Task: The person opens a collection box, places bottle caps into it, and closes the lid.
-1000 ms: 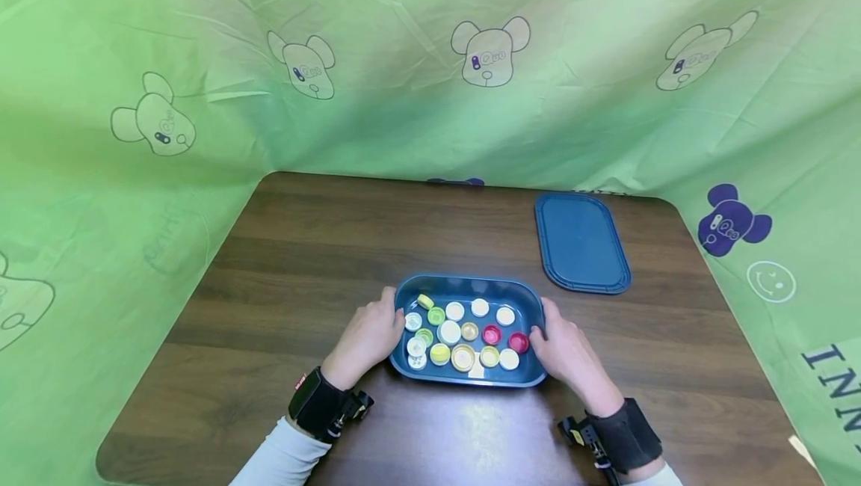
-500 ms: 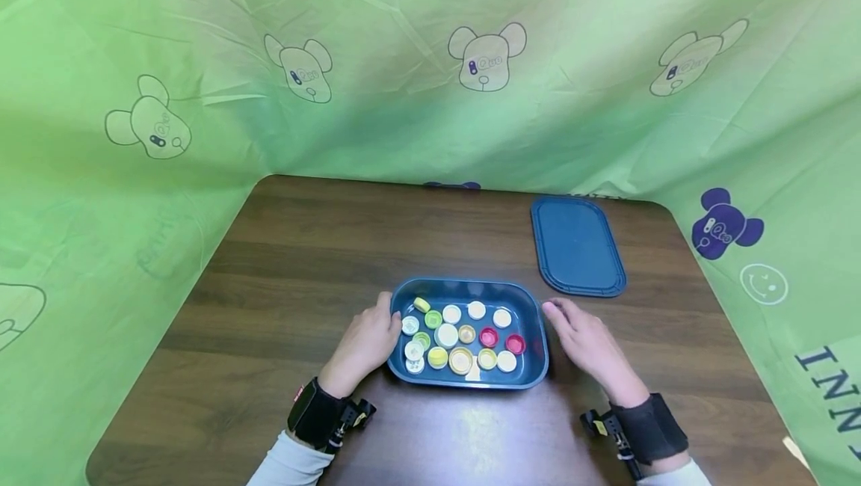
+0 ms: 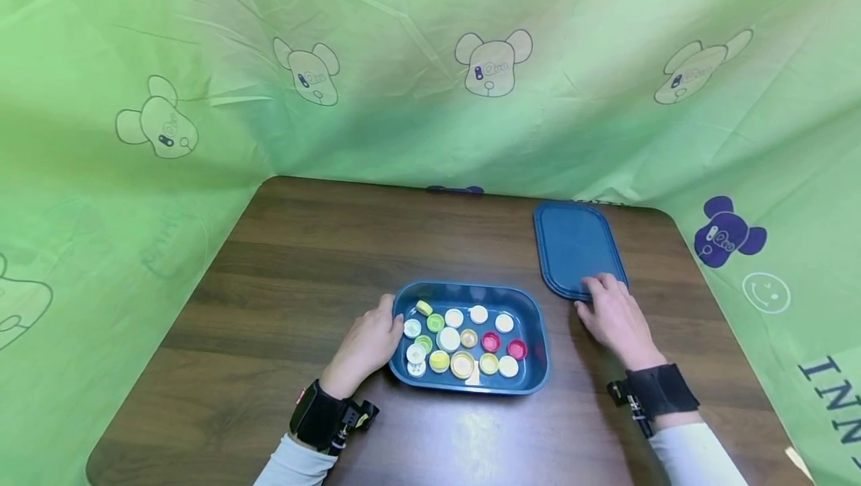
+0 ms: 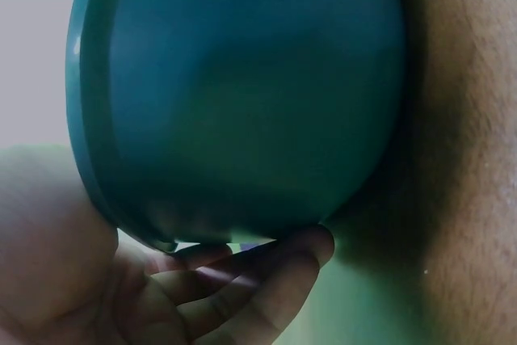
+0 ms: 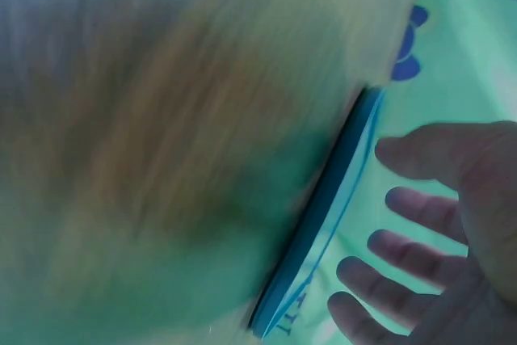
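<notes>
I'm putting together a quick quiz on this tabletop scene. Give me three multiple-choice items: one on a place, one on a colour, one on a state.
1. Where does the lid lie?
A. On the container
B. On the table, beyond and to the right of the container
C. Under the left hand

2. What colour is the container?
A. Red
B. White
C. Blue

3. What is in the container?
A. Bottle caps
B. Nothing
C. Water

Answers:
1 B: the head view shows the lid flat on the table, with the right hand at its near edge.
2 C: its rim and walls are dark blue.
3 A: the bottle caps, white, yellow, green and pink, cover its floor, while the left hand rests against its left end.
</notes>
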A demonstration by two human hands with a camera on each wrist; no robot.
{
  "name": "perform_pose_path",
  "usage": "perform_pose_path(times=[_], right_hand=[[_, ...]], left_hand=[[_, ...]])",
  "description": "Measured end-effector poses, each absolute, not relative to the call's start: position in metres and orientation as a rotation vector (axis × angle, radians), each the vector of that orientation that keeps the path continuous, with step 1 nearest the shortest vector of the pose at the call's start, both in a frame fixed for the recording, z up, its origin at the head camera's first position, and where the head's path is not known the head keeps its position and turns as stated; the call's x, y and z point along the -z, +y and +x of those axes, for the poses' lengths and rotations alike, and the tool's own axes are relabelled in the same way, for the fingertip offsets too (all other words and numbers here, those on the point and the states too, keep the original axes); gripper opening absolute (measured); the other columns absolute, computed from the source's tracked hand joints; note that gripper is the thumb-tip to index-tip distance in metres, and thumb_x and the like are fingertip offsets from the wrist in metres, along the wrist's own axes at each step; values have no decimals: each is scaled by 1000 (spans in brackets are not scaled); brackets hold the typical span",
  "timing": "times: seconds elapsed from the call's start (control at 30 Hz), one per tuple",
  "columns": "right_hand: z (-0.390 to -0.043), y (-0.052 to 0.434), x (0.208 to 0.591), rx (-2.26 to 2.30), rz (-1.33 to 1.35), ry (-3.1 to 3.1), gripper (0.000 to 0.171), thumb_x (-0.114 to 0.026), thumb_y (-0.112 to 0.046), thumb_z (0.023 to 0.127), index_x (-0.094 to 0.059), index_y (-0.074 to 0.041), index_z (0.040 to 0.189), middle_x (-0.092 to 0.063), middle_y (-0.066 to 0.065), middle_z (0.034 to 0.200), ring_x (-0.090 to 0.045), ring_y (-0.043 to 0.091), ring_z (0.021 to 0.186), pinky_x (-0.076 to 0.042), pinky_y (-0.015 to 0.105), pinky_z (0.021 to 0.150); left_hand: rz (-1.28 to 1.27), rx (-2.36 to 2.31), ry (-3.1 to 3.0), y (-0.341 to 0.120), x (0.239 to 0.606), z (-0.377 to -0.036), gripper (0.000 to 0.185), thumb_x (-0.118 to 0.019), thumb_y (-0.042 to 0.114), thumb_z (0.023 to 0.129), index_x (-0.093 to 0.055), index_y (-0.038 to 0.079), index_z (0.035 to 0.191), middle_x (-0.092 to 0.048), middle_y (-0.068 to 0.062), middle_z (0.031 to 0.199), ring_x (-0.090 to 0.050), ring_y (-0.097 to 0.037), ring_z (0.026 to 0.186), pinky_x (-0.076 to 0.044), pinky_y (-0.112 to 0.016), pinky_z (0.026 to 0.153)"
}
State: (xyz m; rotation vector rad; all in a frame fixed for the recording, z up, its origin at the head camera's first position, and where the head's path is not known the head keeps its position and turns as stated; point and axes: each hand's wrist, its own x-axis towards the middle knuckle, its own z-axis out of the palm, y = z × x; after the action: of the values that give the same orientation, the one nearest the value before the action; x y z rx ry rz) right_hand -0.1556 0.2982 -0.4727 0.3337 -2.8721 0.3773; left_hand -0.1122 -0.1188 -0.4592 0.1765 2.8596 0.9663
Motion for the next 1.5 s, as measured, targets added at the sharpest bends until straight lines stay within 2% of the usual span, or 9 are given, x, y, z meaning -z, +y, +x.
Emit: perform_pose_path(times=[0.2, 0.33, 0.6, 0.9, 1.07, 1.17, 1.27, 1.4, 1.5], right_hand=[[-165, 308, 478, -308, 442, -2972, 49, -75, -12, 89, -58, 6, 132, -51, 34, 137, -47, 54, 125, -38, 71, 99], [-168, 312, 480, -274, 544, -2978, 48, -73, -12, 91, -59, 4, 135, -52, 33, 140, -47, 54, 128, -37, 70, 102], [-179, 320, 485, -118, 751, -2938, 38, -69, -12, 95, -64, 1, 130, -63, 25, 132, -59, 46, 121, -45, 62, 99], [-183, 324, 483, -58, 835, -2752, 36, -71, -12, 90, -67, 1, 123, -68, 23, 124, -65, 44, 111, -52, 58, 91], [-187, 330, 476, -88, 882, -2480, 34, -56, -12, 92, -67, 5, 119, -70, 25, 118, -68, 45, 103, -54, 58, 84], [-189, 335, 469, -109, 847, -2325, 39, -44, -14, 94, -67, 7, 117, -71, 26, 113, -69, 46, 98, -55, 57, 80], [-190, 340, 460, -147, 742, -2241, 42, -38, -16, 96, -66, 7, 119, -71, 24, 110, -70, 44, 93, -55, 55, 78], [-192, 351, 450, -238, 533, -2212, 38, -43, -13, 96, -67, 2, 120, -72, 22, 104, -67, 43, 81, -51, 53, 66], [-193, 359, 443, -346, 344, -2197, 30, -52, -8, 94, -68, 3, 118, -71, 26, 101, -65, 48, 75, -47, 56, 61]], left_hand=[[169, -985, 2831, -118, 460, -111, 37, -54, 16, 104, -48, -4, 135, -69, -23, 109, -69, -30, 86, -55, -47, 72], [164, -996, 2820, -118, 460, -110, 38, -53, 17, 104, -48, -4, 135, -69, -23, 110, -69, -29, 87, -56, -46, 72], [149, -999, 2819, -118, 460, -108, 38, -53, 18, 104, -48, -3, 135, -69, -22, 110, -67, -24, 84, -55, -44, 70], [133, -1013, 2823, -117, 458, -108, 38, -53, 19, 104, -48, -2, 136, -69, -21, 109, -66, -23, 82, -54, -44, 70], [116, -1017, 2831, -117, 457, -107, 37, -53, 18, 104, -49, -1, 135, -69, -22, 111, -67, -25, 85, -55, -46, 72], [109, -1015, 2832, -117, 457, -107, 37, -53, 19, 104, -49, -1, 135, -69, -22, 111, -67, -26, 87, -55, -47, 74], [99, -1015, 2828, -117, 458, -106, 38, -54, 19, 104, -49, -1, 135, -68, -22, 112, -68, -26, 89, -56, -47, 75], [88, -1022, 2828, -117, 458, -107, 38, -54, 19, 104, -49, -1, 136, -68, -22, 113, -68, -27, 89, -56, -47, 76], [84, -1026, 2828, -117, 458, -107, 38, -53, 19, 104, -49, 0, 136, -68, -22, 113, -68, -27, 90, -56, -47, 76]])
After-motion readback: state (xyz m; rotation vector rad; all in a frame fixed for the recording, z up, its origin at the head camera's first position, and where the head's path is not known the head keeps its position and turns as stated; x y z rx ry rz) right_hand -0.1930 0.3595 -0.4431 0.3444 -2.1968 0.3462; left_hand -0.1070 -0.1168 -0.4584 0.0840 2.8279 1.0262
